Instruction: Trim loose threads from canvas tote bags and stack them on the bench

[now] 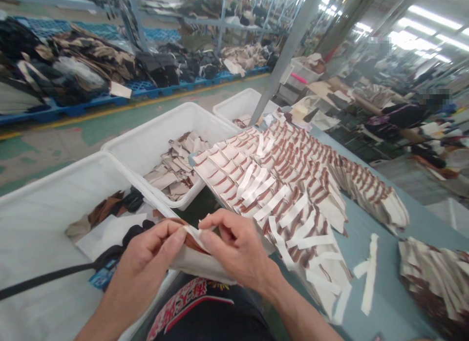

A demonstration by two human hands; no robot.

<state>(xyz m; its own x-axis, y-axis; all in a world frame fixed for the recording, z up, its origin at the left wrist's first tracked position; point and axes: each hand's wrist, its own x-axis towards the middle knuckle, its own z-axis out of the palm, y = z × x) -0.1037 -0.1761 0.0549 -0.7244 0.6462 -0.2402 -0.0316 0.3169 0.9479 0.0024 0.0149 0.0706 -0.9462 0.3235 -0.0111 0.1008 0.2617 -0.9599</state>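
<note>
A beige fabric piece with a brown edge [200, 264] is held up in front of my body, over the dark printed apron. My left hand [150, 255] pinches its upper edge between thumb and fingers. Close beside it, my right hand [234, 245] has thumb and fingertips closed on the same edge, where a narrow white strip [196, 236] shows. Part of the piece is hidden behind the right hand. To the right, rows of overlapping beige and brown pieces [223, 167] cover the table, with loose white strips [273, 202] scattered over them.
A white bin [110, 158] at the left holds cloth scraps and a black strap. Behind it, another white bin [190, 106] contains beige pieces. A stack of pieces [432, 277] lies on the table's right. A grey post [280, 57] rises beyond the bins; people work in the background.
</note>
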